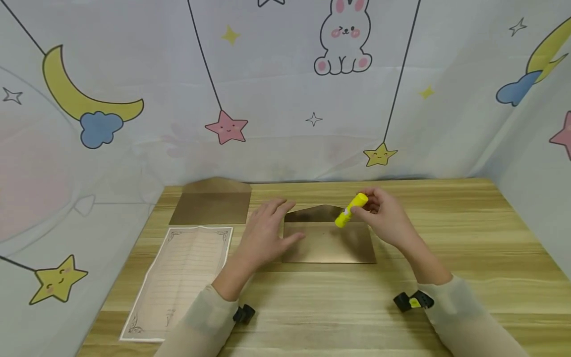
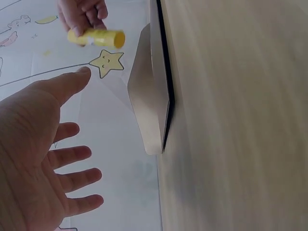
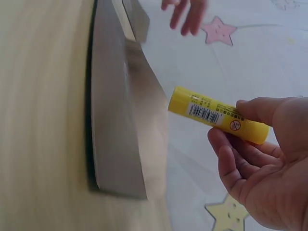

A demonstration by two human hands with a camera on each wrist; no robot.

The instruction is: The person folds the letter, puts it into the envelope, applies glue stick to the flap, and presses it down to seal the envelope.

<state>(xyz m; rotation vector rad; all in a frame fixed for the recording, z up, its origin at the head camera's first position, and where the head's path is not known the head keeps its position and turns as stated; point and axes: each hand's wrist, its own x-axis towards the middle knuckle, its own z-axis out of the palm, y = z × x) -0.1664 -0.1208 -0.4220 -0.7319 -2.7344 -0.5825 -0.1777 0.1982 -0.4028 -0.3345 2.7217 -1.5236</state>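
Observation:
Between thumb and fingers my right hand (image 1: 387, 218) pinches a yellow glue stick (image 1: 352, 210), tilted above the right part of a brown envelope (image 1: 327, 244). In the right wrist view the glue stick (image 3: 207, 113) shows a barcode label, and its cap is on. The envelope lies on the table with its pointed flap (image 1: 312, 214) raised at the far side. My left hand (image 1: 265, 229) hovers at the envelope's left edge, fingers spread and holding nothing. In the left wrist view the left palm (image 2: 29, 144) faces the envelope's side.
A second brown envelope (image 1: 211, 206) lies at the back left of the wood-grain table (image 1: 468, 238). In front of it is a lined letter sheet (image 1: 187, 272) with ornate corners, partly under the left forearm. A white patterned curtain (image 1: 276, 89) hangs behind the table.

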